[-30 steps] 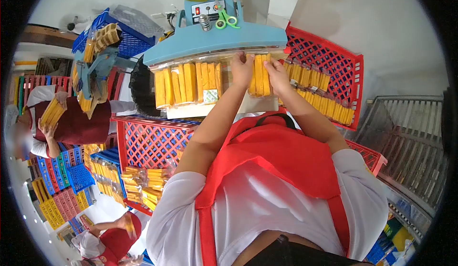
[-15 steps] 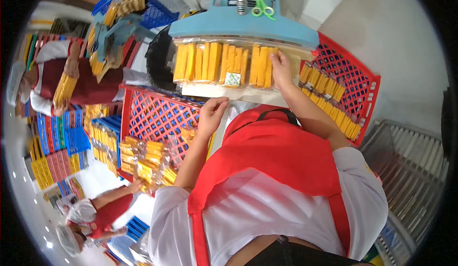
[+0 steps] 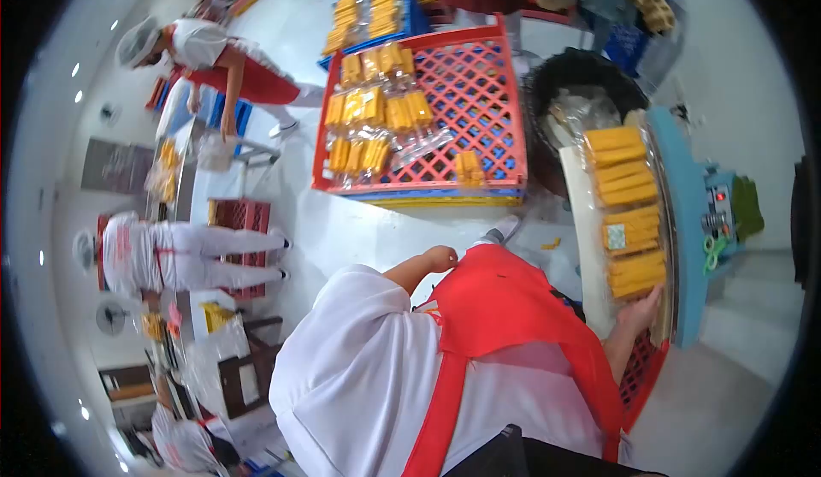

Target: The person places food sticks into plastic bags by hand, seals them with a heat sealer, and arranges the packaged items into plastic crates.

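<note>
My right hand (image 3: 638, 311) is at the near end of a clear plastic pack of yellow sticks (image 3: 630, 227), its fingers closed at the pack's edge. The pack lies in several bundles on a pale board (image 3: 588, 239), along the blue bar of a sealing machine (image 3: 677, 212). A small green-and-white label (image 3: 615, 237) shows on one bundle. My left hand (image 3: 440, 259) hangs apart in front of my red apron, fingers curled in, with nothing seen in them.
A red crate (image 3: 518, 148) with yellow packs stands on other crates ahead. A bin lined with black plastic (image 3: 629, 92) is beside the board. Green scissors (image 3: 713, 253) are on the machine. Another red crate (image 3: 643, 376) sits below my right hand. Co-workers (image 3: 248, 79) stand left.
My view has swung left, so the sealing machine now appears at the right and more of the room shows. My left hand has moved away from the board; my right hand stays at the pack's end.
</note>
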`<action>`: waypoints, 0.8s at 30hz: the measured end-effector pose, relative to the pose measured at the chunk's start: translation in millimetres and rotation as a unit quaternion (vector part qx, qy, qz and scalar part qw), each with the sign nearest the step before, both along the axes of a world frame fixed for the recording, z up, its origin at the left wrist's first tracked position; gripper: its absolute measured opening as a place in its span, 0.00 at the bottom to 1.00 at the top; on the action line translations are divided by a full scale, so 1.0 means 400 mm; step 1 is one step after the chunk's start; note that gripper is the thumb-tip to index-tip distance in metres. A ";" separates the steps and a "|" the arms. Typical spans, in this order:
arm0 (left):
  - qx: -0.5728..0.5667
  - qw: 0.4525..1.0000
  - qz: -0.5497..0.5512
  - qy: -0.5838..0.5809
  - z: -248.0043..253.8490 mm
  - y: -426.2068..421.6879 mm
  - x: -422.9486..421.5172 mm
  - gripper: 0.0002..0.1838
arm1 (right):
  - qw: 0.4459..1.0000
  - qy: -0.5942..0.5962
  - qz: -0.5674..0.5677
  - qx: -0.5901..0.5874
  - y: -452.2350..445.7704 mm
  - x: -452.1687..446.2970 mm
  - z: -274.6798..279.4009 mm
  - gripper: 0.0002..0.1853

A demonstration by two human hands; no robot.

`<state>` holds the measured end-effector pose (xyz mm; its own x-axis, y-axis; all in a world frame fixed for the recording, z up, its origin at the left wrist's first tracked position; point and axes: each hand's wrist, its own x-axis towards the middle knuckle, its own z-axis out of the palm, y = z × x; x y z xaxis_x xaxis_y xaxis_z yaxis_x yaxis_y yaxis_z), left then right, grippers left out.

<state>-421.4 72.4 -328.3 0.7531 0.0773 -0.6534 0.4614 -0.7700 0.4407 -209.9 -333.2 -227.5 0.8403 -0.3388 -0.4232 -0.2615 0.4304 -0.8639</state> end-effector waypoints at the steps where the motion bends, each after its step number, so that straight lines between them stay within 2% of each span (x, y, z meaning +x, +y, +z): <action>1: 0.012 0.999 -0.006 0.036 -0.003 0.010 -0.037 0.15 | 1.000 -0.002 0.018 0.005 0.000 0.000 0.007 0.25; 3: 0.037 0.996 -0.039 0.071 0.022 0.025 -0.098 0.16 | 0.999 0.012 0.012 -0.029 -0.001 -0.005 0.019 0.27; 6: 0.042 0.996 0.014 0.079 -0.051 0.075 -0.194 0.14 | 1.000 -0.011 0.022 -0.006 -0.020 0.001 -0.010 0.27; 8: 0.100 0.981 -0.154 0.067 -0.141 0.116 -0.232 0.13 | 1.000 -0.006 0.021 0.006 -0.019 -0.008 0.005 0.27; 10: 0.093 0.984 -0.142 0.049 -0.158 0.141 -0.216 0.13 | 1.000 0.001 0.015 0.017 -0.020 -0.020 0.018 0.27; 12: 0.079 0.991 -0.107 0.027 -0.155 0.161 -0.180 0.14 | 0.979 0.051 -0.085 -0.177 -0.020 -0.039 0.035 0.26; 13: 0.070 0.994 -0.080 0.020 -0.141 0.166 -0.147 0.14 | 0.978 0.052 -0.083 -0.183 -0.004 -0.050 0.082 0.26; 14: 0.040 0.999 0.006 0.008 -0.079 0.164 -0.106 0.14 | 0.968 0.035 -0.100 -0.228 0.020 -0.066 0.152 0.25; 15: 0.026 0.999 0.042 -0.017 -0.052 0.169 -0.073 0.14 | 0.954 0.021 -0.119 -0.276 0.040 -0.075 0.194 0.25; 16: -0.016 0.995 0.094 -0.020 -0.054 0.180 -0.045 0.15 | 0.952 -0.077 -0.128 -0.267 0.037 -0.072 0.202 0.23; 17: -0.059 0.989 0.130 -0.046 -0.084 0.198 -0.031 0.13 | 0.943 -0.064 -0.145 -0.293 0.040 -0.072 0.217 0.23; 18: -0.043 0.991 0.100 -0.080 -0.099 0.205 -0.015 0.12 | 0.931 -0.051 -0.165 -0.320 0.044 -0.068 0.233 0.22; 20: -0.037 0.993 0.110 -0.026 -0.082 0.211 0.034 0.15 | 0.915 -0.118 -0.163 -0.348 0.082 -0.061 0.271 0.18; 22: 0.005 0.999 0.044 0.022 -0.068 0.217 0.076 0.16 | 0.939 -0.158 -0.120 -0.282 0.156 -0.061 0.313 0.14; 23: 0.030 0.998 0.005 0.054 -0.066 0.224 0.094 0.17 | 0.936 -0.156 -0.125 -0.291 0.172 -0.073 0.316 0.14; 24: 0.024 0.998 0.001 0.053 -0.048 0.222 0.110 0.17 | 0.940 -0.153 -0.050 -0.300 0.194 -0.080 0.309 0.13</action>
